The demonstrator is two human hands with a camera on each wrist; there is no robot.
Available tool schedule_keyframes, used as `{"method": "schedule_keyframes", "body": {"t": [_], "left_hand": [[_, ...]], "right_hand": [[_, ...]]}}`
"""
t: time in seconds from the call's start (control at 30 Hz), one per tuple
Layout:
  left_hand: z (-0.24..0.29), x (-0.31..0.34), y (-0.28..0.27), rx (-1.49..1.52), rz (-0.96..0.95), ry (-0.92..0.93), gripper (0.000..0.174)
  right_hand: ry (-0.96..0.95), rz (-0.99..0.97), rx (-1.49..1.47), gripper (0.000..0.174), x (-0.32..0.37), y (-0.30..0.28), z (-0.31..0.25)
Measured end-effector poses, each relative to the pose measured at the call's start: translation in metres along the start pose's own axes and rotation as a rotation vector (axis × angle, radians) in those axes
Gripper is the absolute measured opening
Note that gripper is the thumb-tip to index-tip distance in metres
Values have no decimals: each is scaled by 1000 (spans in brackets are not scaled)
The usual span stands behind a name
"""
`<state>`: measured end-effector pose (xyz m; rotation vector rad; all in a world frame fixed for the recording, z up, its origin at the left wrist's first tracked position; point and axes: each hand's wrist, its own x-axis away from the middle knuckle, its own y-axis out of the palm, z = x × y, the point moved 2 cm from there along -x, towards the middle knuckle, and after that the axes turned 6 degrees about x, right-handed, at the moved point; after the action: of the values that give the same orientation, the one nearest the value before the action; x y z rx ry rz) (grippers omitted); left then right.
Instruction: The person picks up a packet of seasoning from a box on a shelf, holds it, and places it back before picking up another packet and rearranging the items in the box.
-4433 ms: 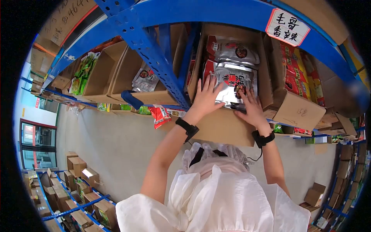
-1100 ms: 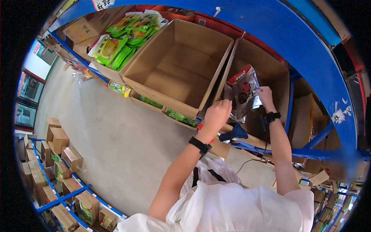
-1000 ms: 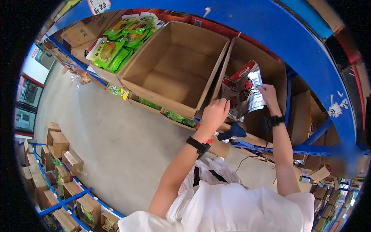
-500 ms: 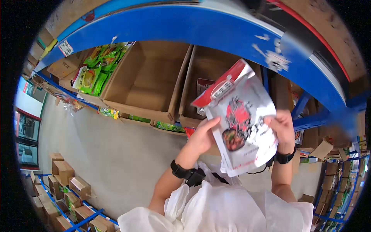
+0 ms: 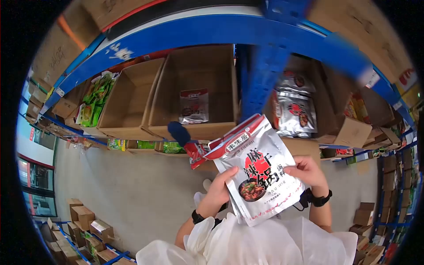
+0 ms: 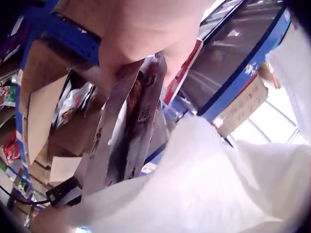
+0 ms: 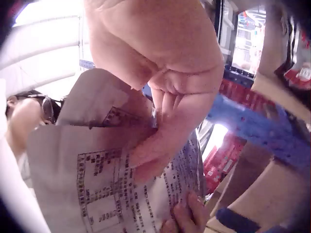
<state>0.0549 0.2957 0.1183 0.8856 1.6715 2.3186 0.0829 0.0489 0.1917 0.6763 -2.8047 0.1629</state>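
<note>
Silver pouches [image 5: 260, 176] with a red top band are held together in front of the white top, printed side up. My left hand [image 5: 217, 189] grips their left edge, thumb on the front. The right hand [image 5: 310, 173] pinches the right edge, thumb on the front. In the left wrist view the left hand [image 6: 150, 34] holds the pouches [image 6: 119, 131], seen edge-on with a gap between them. The right wrist view shows the right hand [image 7: 165, 68] on the pouches' printed backs [image 7: 102, 179], with left fingertips [image 7: 187, 216] at the lower edge.
A carton [image 5: 194, 128] on the shelf holds one similar pouch [image 5: 194, 106]. Right of the blue upright [image 5: 265, 66], another carton holds stacked silver pouches [image 5: 295, 110]. Green packets [image 5: 95, 97] fill a box at left; a red packet [image 5: 194, 154] hangs by the shelf edge.
Pouches have come out of the carton and now lie between both hands, lower and nearer the body. The view has turned toward the right, bringing the upright and stacked pouches back into sight.
</note>
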Motion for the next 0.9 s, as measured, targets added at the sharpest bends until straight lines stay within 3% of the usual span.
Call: {"method": "schedule_keyframes", "body": {"t": [0.07,0.13,0.23,0.3,0.4,0.5,0.7,0.77,0.9], "left_hand": [[-42,-12,12,-21,-4,-10,43],[-79,-24,32,-161,-16,90,42],[-117,-44,63,-227,-65,158,43],[-138,-59,85,-230,-33,227,45],[-156,-78,108,-328,34,277,45],[-176,-102,125,-417,-12,390,47],[-199,-142,149,-386,1,513,45],[-195,-151,152,-436,2,535,45],[-168,-178,151,-213,91,536,52]], "right_hand": [[13,72,0,21,36,-28,17],[22,167,-37,19,67,-53,33],[-104,596,-170,13,107,-98,80],[-177,724,-415,10,125,-113,102],[-223,735,-791,12,144,-120,119],[-251,887,-726,16,145,-127,122],[-318,902,-650,33,111,-106,111],[-294,929,-747,33,94,-107,113],[-292,901,-712,37,93,-130,125]]}}
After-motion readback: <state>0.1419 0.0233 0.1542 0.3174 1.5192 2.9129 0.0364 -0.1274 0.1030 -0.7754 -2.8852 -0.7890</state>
